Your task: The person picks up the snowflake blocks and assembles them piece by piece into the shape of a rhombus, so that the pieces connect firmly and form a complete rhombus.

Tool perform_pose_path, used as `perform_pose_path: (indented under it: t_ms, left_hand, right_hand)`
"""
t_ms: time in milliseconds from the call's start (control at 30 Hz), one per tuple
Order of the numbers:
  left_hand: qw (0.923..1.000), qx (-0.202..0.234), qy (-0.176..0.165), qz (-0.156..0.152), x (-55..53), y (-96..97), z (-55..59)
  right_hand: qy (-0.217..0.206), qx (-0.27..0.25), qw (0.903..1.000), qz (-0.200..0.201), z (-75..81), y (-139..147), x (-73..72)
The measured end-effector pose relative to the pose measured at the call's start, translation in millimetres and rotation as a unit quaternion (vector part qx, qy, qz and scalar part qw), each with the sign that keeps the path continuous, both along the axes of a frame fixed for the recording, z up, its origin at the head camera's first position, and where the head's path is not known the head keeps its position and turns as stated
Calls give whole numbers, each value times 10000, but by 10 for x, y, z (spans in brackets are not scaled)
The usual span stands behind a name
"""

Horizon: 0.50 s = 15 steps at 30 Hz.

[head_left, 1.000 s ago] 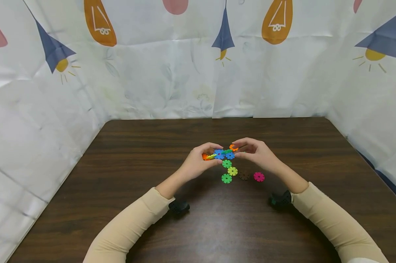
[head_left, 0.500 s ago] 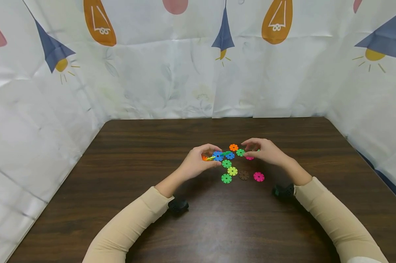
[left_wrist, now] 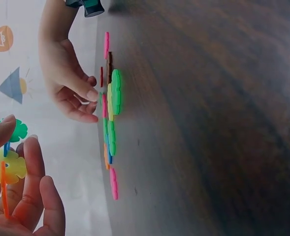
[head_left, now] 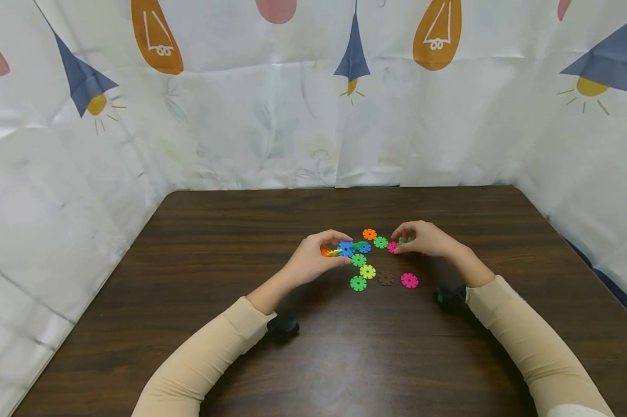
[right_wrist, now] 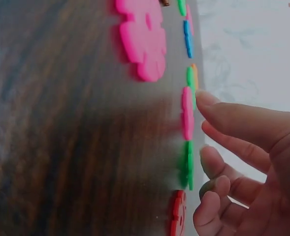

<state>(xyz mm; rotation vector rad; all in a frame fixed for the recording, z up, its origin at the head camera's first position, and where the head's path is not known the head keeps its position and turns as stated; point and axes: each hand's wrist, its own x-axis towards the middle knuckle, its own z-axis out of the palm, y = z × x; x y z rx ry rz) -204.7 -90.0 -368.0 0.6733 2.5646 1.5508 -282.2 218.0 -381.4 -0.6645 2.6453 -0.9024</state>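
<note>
My left hand (head_left: pixel 317 253) holds a cluster of slotted plastic discs joined edge to edge, raised off the table. In it show a blue disc (head_left: pixel 346 249), a yellow disc (left_wrist: pixel 7 167), an orange disc (left_wrist: pixel 4 189) and a green disc (left_wrist: pixel 19 130). My right hand (head_left: pixel 426 238) hovers low at the far right of the loose discs, fingers loosely bent and nothing between them. Its thumb tip is close by a pink disc (right_wrist: pixel 187 114). A green disc (right_wrist: pixel 190 165) lies under its fingers, and a red disc (right_wrist: pixel 178 215) is nearby.
Several loose discs lie flat on the dark wooden table (head_left: pixel 240 231): an orange disc (head_left: pixel 369 234) at the back, a yellow disc (head_left: pixel 367 271), a brown disc (head_left: pixel 385 278) and a nearer pink disc (head_left: pixel 409 281). A printed white curtain (head_left: pixel 271 133) hangs behind the table.
My right hand has drawn away to the right from the held cluster and now hovers over the discs at the right. My left hand keeps its hold, almost still.
</note>
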Motion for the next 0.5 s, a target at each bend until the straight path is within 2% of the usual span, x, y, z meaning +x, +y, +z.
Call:
perform_pose_path:
  t_ms: [500]
  left_hand:
    - [9999, 90, 60, 6, 0, -6, -14]
  right_hand:
    - [-199, 216, 9996, -17, 12, -79, -43]
